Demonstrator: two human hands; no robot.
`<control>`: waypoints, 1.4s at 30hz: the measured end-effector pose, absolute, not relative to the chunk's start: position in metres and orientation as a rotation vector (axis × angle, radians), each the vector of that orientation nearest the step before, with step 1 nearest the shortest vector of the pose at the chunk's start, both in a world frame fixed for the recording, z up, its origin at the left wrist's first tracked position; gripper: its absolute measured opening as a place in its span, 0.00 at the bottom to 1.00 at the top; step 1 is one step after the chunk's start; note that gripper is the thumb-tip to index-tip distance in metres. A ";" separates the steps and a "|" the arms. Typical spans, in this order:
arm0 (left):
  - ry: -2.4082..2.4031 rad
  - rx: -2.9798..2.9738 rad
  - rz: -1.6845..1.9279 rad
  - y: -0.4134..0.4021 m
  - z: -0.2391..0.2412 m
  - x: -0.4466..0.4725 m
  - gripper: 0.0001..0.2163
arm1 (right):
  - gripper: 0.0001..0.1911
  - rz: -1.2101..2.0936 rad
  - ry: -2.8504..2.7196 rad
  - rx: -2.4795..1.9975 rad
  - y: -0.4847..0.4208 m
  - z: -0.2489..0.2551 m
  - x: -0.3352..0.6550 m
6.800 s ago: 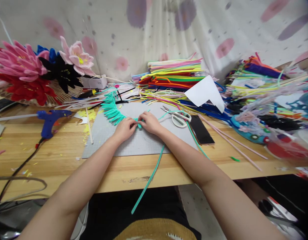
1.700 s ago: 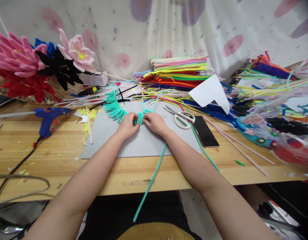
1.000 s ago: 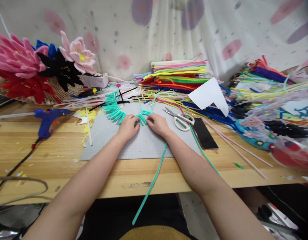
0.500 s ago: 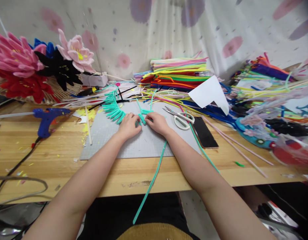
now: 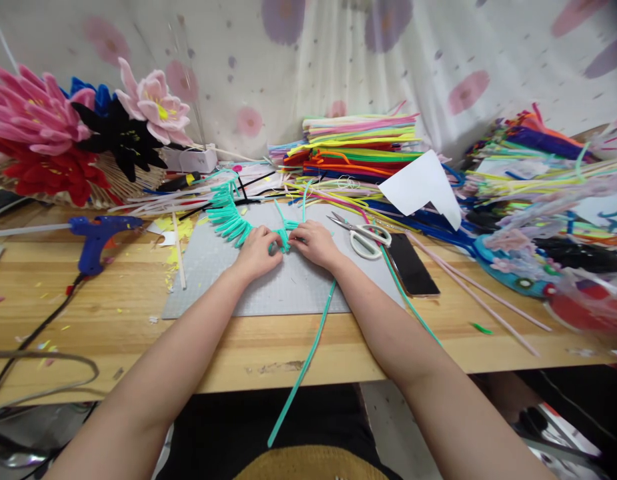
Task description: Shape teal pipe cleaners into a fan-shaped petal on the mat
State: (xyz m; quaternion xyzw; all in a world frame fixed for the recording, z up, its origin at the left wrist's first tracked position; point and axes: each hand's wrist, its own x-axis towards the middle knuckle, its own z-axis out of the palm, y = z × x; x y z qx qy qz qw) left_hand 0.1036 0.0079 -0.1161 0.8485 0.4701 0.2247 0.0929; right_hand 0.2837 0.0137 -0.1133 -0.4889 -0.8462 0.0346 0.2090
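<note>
Over the grey cutting mat (image 5: 213, 287), my left hand (image 5: 261, 255) and my right hand (image 5: 314, 245) face each other with fingers pinched on turquoise pipe cleaners (image 5: 285, 239). Short bent turquoise pieces stand out between the fingertips; the exact grip is partly hidden. A curved row of turquoise pipe cleaner loops (image 5: 228, 217) extends to the left, behind my left hand. One long turquoise stem (image 5: 304, 370) hangs from under my right wrist past the table edge. White-handled scissors (image 5: 365, 239) lie to the right of my right hand, blades half apart.
A blue glue gun (image 5: 95, 240) lies on the left, below pipe cleaner flowers (image 5: 43, 127). Stacked coloured pipe cleaners (image 5: 361, 143) and a white paper piece (image 5: 423, 190) are at the back. A black phone (image 5: 413, 265) rests beside the scissors. More pipe cleaners (image 5: 528, 167) crowd the right.
Between my fingertips the short turquoise piece has turned slightly, now standing more upright. Both hands stay at nearly the same spot.
</note>
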 end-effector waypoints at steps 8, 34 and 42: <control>1.389 2.662 0.644 0.005 -0.114 0.099 0.09 | 0.06 0.128 -2.307 -1.341 0.013 -0.118 0.289; 1.213 2.371 0.857 0.013 -0.116 0.092 0.03 | 0.06 0.655 -2.018 -1.162 0.019 -0.130 0.274; 1.209 2.341 0.898 0.013 -0.118 0.093 0.03 | 0.06 0.737 -1.974 -1.149 0.020 -0.130 0.273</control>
